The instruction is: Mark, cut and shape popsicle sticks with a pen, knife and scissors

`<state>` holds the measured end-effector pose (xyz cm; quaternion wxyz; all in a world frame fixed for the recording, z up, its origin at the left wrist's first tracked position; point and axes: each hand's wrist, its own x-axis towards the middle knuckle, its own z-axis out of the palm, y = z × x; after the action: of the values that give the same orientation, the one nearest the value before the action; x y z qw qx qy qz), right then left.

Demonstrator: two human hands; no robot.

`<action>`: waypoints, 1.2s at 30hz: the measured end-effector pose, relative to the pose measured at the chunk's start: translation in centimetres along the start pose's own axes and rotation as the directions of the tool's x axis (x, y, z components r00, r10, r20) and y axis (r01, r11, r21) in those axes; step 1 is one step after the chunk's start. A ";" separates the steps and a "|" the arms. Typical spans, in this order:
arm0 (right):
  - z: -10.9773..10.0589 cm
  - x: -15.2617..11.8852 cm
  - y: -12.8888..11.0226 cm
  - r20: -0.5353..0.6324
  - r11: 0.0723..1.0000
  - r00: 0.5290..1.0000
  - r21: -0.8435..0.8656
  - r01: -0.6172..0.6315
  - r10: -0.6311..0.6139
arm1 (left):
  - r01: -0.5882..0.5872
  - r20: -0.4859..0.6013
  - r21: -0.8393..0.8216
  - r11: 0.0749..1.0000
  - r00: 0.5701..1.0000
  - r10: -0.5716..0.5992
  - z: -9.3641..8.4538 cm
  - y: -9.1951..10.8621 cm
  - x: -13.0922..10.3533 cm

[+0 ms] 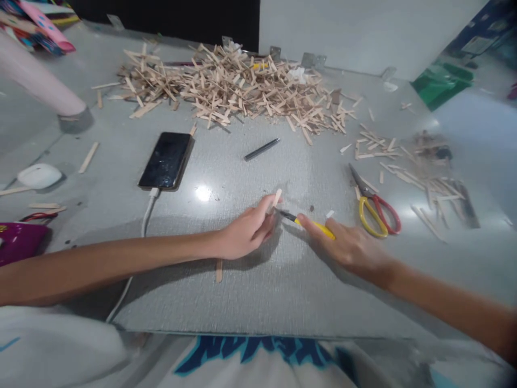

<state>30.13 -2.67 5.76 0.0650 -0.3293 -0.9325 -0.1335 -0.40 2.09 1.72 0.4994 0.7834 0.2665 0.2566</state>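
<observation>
My left hand (247,230) pinches a short piece of popsicle stick (278,197), its pale end poking up past the fingertips. In my right hand (350,245) is a yellow utility knife (326,231), gripped by the handle with the thumb along it. The dark blade points left and its tip is at the held stick, close to my left fingers; whether it touches the wood is hard to tell. Another popsicle stick (219,271) lies on the table below my left wrist. Scissors (374,207) with one yellow and one red handle rest beyond my right hand.
A large heap of cut popsicle sticks (242,89) spreads along the table's back. A pen (262,150) lies mid-table. Left of it is a phone (166,160) with a white cable (147,213) running under my left arm. More stick pieces (440,188) lie at right.
</observation>
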 end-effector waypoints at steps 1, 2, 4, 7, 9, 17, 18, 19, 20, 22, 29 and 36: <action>-0.4 0.1 -0.2 0.047 0.999 0.999 0.035 -0.030 0.028 | -0.009 0.000 0.000 1.000 1.000 0.009 0.0 0.0 0.0; -0.8 0.1 -0.3 0.113 0.997 0.992 0.058 -0.059 0.052 | -0.015 0.005 0.001 1.000 1.000 0.015 -0.1 0.0 -0.1; -1.2 0.2 -0.2 0.109 0.994 0.993 0.095 -0.052 0.041 | -0.011 0.023 0.009 1.000 1.000 0.011 -0.1 0.1 -0.1; -0.3 0.2 0.5 -0.010 0.967 1.000 0.254 -0.012 0.015 | 0.020 0.030 -0.002 1.000 0.999 -0.019 -0.1 0.1 -0.1; 0.1 0.3 1.0 -0.005 0.924 0.998 0.377 -0.058 0.064 | 0.025 0.041 -0.027 0.999 0.999 -0.024 0.0 0.0 -0.1; -1.2 0.9 2.9 0.201 0.623 0.953 0.722 -0.301 0.227 | 0.027 0.079 -0.166 0.986 0.997 -0.014 -0.5 0.2 0.0; -1.0 1.0 3.1 0.200 0.598 0.951 0.742 -0.304 0.235 | 0.037 0.078 -0.172 0.984 0.997 -0.024 -0.5 0.3 0.0; -0.7 1.1 3.3 0.196 0.579 0.951 0.757 -0.302 0.240 | 0.048 0.077 -0.175 0.983 0.996 -0.035 -0.6 0.4 0.0; -0.4 1.2 3.4 0.196 0.563 0.951 0.769 -0.301 0.240 | 0.056 0.076 -0.176 0.983 0.996 -0.043 -0.6 0.4 0.0; 0.1 1.3 3.6 0.212 0.529 0.947 0.789 -0.311 0.240 | 0.062 0.083 -0.180 0.982 0.995 -0.048 -0.6 0.5 0.1; 1.0 0.7 4.1 0.390 0.292 0.889 0.844 -0.449 0.240 | 0.071 0.083 -0.191 0.979 0.995 -0.056 -0.8 0.6 0.1; 0.2 0.5 3.1 0.233 0.533 0.926 0.764 -0.364 0.298 | 0.091 0.076 -0.170 0.981 0.994 -0.079 -0.8 0.8 0.2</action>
<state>31.65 -0.02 6.29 0.1940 -0.4405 -0.8152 0.3221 -0.68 2.42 2.76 0.5850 0.7334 0.2589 0.2298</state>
